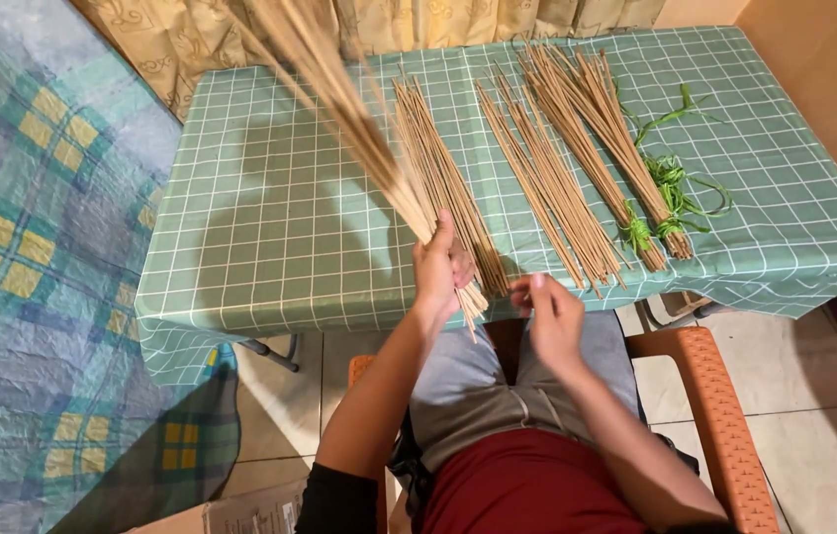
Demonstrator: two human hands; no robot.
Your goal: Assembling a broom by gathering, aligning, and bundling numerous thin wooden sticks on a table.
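My left hand grips a thick bundle of long tan sticks near its lower end; the bundle rises up and to the left, blurred at the top. My right hand hovers just right of it over my lap, fingers curled, and I cannot tell whether it pinches a stick. On the green checked tablecloth lie three more groups of sticks: one right beside my left hand, one in the middle, and one on the right tied with green ribbon.
I sit on an orange plastic chair at the table's near edge. A blue and yellow plaid cloth covers the surface at left. Patterned curtains hang behind the table. A cardboard piece lies on the tiled floor.
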